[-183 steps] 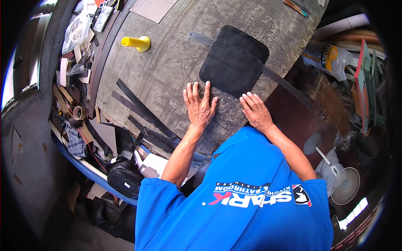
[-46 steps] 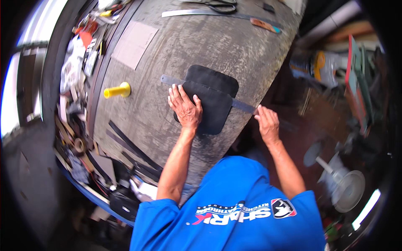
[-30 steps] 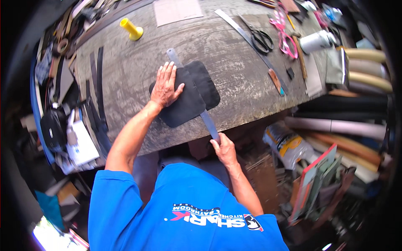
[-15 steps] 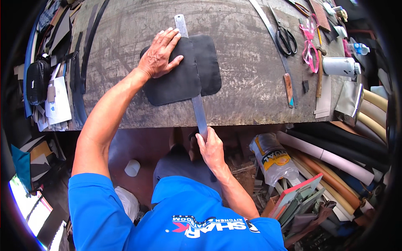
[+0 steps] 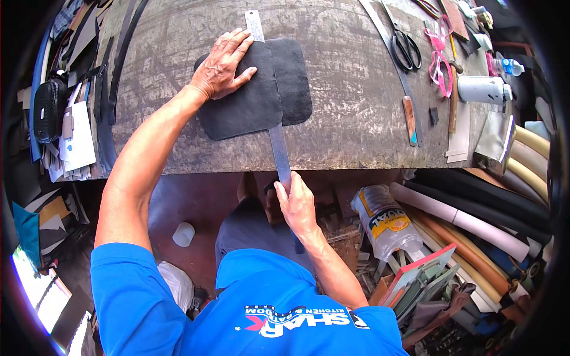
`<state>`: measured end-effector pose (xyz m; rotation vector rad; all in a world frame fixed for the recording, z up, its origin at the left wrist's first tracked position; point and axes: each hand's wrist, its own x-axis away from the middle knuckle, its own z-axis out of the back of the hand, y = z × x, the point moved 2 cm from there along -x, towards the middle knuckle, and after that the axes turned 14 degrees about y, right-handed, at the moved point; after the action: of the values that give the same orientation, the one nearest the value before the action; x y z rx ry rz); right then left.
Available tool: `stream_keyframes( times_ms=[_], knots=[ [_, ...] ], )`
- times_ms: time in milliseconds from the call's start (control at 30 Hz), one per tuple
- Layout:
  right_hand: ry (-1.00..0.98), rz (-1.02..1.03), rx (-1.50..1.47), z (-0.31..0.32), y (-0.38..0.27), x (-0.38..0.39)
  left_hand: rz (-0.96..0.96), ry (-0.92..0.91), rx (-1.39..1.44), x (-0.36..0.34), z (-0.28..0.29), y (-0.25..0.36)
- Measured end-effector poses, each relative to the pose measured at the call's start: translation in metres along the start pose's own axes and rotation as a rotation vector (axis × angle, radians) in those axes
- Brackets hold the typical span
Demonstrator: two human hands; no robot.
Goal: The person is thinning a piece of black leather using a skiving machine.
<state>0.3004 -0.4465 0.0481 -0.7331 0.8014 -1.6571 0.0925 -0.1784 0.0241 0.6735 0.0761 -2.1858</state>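
The left arm reaches far forward, nearly straight, bare from the blue sleeve down, and the left hand [image 5: 222,66] lies palm down with fingers spread and flat, the thumb angled out to the right. The right arm is bent and kept close to the body. The right hand [image 5: 297,204] sits low and near, its fingers curled in a closed grip, knuckles up.
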Motion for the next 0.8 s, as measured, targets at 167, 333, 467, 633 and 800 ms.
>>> stream_keyframes(
  times_ms=[167,333,467,633,800],
  knots=[
    [0.003,-0.005,-0.012,-0.0001,-0.0002,0.0001,0.002,0.001,0.004,0.0001,0.0009,-0.0005],
    [0.020,0.008,0.005,-0.0001,-0.0016,0.0009,0.020,-0.024,0.025,0.0004,0.0025,0.0011],
    [0.025,0.019,0.014,0.0006,-0.0029,0.0016,0.019,-0.022,0.013,0.0010,0.0004,0.0010],
    [0.035,0.001,-0.003,-0.0005,-0.0014,0.0017,0.016,-0.024,0.020,0.0016,0.0000,-0.0006],
    [0.020,-0.011,-0.015,0.0005,-0.0019,0.0001,0.018,-0.021,0.017,0.0009,0.0010,-0.0011]
  ],
)
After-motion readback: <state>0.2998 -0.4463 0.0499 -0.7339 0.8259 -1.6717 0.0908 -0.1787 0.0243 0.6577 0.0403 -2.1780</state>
